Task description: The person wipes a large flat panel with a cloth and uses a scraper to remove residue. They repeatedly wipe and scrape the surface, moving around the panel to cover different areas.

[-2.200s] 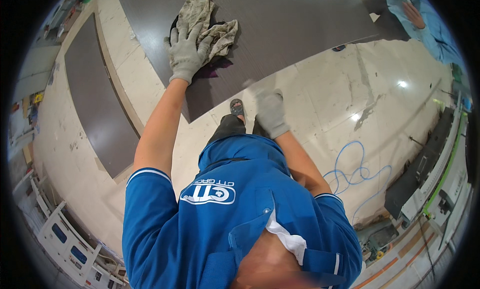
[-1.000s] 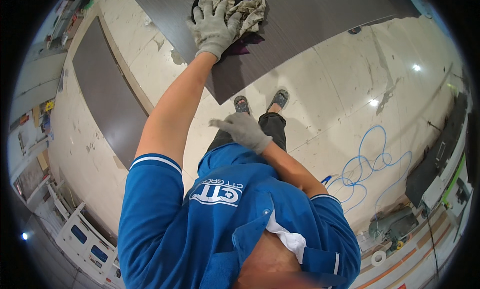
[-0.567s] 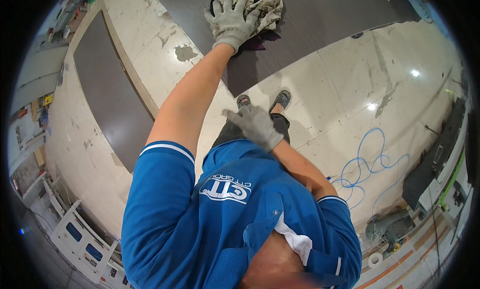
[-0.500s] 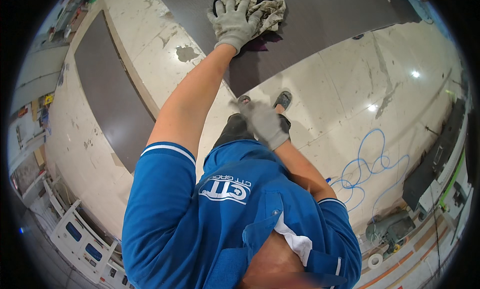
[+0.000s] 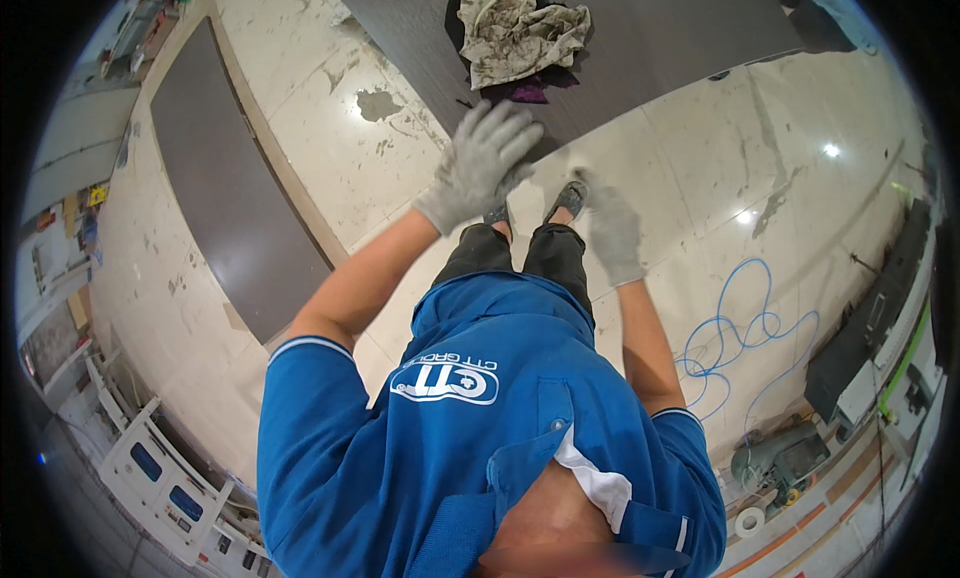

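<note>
Head view: the crumpled, stained rag [image 5: 520,36] lies on the dark wood-grain panel [image 5: 665,43], ahead of the nearer left hand [image 5: 480,166], its gloved fingers loosely spread, empty; the right hand [image 5: 612,228] is blurred, finger state unclear. The rag shows no clear long axis.

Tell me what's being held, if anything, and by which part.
Nothing visible: the left hand and the blurred right hand look empty; the rags lie on the board.

The crumpled cream cloth rag [image 5: 515,36] has dark smudges (like mud). The big flat board [image 5: 680,38] is dark grey. Both cloth gloves [image 5: 482,166] are light grey. The short-sleeved blue shirt [image 5: 505,328] has white sleeve stripes.
</note>
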Tool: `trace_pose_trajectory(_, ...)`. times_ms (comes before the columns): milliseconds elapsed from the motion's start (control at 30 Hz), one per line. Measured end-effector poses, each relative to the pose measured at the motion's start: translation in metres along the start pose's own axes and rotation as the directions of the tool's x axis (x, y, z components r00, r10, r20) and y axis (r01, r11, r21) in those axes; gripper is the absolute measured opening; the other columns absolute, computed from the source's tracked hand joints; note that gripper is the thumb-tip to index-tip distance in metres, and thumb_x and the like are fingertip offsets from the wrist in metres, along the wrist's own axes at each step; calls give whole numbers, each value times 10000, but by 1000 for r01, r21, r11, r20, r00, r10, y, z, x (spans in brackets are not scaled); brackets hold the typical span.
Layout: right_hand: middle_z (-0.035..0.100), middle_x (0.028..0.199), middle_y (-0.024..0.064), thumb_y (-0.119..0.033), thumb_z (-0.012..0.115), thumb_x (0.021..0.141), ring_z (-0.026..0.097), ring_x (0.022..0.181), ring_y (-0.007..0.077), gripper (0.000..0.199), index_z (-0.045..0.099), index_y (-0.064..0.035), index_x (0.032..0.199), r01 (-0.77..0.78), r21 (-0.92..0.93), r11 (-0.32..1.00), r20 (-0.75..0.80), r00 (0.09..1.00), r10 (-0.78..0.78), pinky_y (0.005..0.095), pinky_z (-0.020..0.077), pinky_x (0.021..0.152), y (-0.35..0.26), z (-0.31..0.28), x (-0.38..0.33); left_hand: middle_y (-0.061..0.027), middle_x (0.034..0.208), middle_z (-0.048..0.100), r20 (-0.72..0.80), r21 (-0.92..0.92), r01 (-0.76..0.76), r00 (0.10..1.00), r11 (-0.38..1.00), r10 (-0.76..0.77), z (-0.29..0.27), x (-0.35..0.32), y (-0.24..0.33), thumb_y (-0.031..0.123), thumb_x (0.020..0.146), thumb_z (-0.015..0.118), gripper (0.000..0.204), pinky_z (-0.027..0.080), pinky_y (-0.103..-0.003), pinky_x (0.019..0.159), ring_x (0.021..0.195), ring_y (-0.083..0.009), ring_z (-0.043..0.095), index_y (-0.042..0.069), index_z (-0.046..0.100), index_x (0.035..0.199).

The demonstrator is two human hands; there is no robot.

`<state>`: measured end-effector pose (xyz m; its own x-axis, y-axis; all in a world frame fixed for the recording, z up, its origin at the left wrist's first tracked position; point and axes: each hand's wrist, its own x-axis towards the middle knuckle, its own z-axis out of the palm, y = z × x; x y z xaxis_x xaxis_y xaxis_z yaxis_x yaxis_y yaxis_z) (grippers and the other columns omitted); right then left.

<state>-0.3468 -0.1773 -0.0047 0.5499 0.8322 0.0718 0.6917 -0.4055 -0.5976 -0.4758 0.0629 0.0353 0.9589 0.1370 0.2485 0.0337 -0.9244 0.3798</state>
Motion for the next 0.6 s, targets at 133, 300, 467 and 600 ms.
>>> trace_pose_trajectory(133,697,908,117,-161,504,1042,677,822,267,379,617,-130,1402,-366,77,927,-91,924,372,394,545,760,40,-38,5,-72,1537,504,88,119,67,993,991,-78,15,-20,16,207,927,643,570,234,-543,1244,1442,-337,424,163,520,1483)
trace_pose_trajectory(300,645,833,41,-119,543,1051,557,679,106,349,639,-64,1382,-385,318,866,-205,864,459,278,487,640,28,-46,-7,-64,1542,498,48,118,8,999,993,-14,30,14,12,214,939,628,561,249,-547,1238,1441,-343,422,180,515,1488)
trace_pose_trajectory(467,680,854,64,-110,551,1036,591,710,131,353,661,-97,1371,-409,407,817,-186,838,513,300,502,667,37,-44,-14,-60,1539,504,19,131,-25,1000,991,23,56,62,17,234,964,606,522,263,-555,1227,1431,-363,430,218,527,1479)
trace_pose_trajectory(600,696,877,76,-109,548,1037,627,749,155,346,660,-82,1363,-381,430,819,-210,840,501,312,516,700,57,-47,-12,-64,1524,521,2,118,-34,999,992,34,73,100,21,257,979,593,467,268,-568,1217,1425,-377,429,243,569,1445)
